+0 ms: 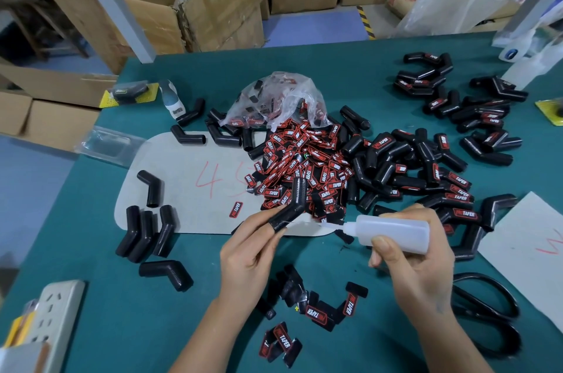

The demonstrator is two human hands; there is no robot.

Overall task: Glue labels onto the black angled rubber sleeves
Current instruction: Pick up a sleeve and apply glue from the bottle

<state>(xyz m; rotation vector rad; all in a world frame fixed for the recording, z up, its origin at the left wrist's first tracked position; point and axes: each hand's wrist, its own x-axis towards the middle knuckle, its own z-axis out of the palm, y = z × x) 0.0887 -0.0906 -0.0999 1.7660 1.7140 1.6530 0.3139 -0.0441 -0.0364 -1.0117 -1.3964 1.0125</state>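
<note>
L hand (248,250): grip closed on one black angled rubber sleeve (291,206), fingers curled round its lower leg, upper leg pointing up over the label pile. R hand (417,253): grip closed round a translucent white plastic squeeze bottle (393,231), held approx. horizontal, thin nozzle pointing L; tip at or just short of the held sleeve's lower end, contact not clear.

Green-covered worktop (152,324): heap of red/black "TAPER" labels (307,168) at centre, spilling from a crumpled clear plastic bag (274,98). Unlabelled black sleeves, loose group (146,232) at L on and beside a grey rounded card sheet (189,177) w/ red handwriting. Labelled sleeves piled at R (432,171) and far R (475,107). A few loose labels (316,314) near worktop edge, between the forearms. Black-handled scissors (487,311) at R edge, near R wrist. White power strip (58,311) bottom L.
</note>
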